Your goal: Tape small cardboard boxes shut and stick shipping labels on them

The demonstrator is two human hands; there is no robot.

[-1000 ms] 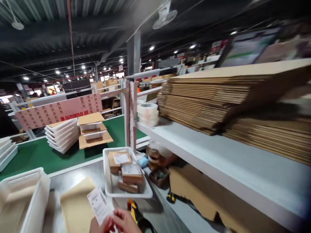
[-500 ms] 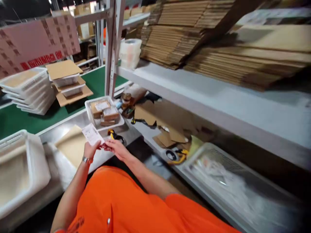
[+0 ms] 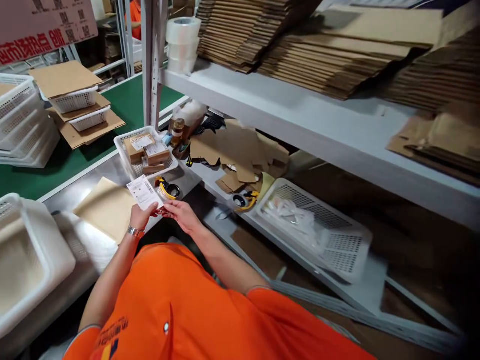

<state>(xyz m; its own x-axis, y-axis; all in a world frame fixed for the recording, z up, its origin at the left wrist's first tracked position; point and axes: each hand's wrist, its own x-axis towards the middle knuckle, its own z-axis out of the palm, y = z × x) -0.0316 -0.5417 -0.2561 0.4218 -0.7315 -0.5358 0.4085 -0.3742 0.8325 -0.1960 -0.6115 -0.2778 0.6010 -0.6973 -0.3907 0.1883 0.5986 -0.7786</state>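
A white printed shipping label [image 3: 143,193] is pinched by my left hand [image 3: 143,215], which wears a metal watch. My right hand [image 3: 180,214] closes its fingers on the label's near right corner. Just beyond my hands lies a yellow and black tape dispenser [image 3: 167,189] on the metal bench. A white basket [image 3: 122,150] behind it holds several small brown boxes [image 3: 153,154], some with labels. To the left of my hands rests a flat tan cardboard sheet or envelope [image 3: 107,207].
Several folded cartons [image 3: 337,65] and clear tape rolls [image 3: 183,45] load the upper shelf [image 3: 300,130]. Below are cardboard scraps [image 3: 240,150], a second tape dispenser [image 3: 245,200] and a basket of plastic bits [image 3: 345,250]. Stacked baskets [image 3: 22,125] stand on the green belt [image 3: 123,105]; a large white bin [image 3: 56,245] is at left.
My view has turned to the right, so the shelves and baskets sit further left and higher. Both hands keep holding the label in much the same pose.
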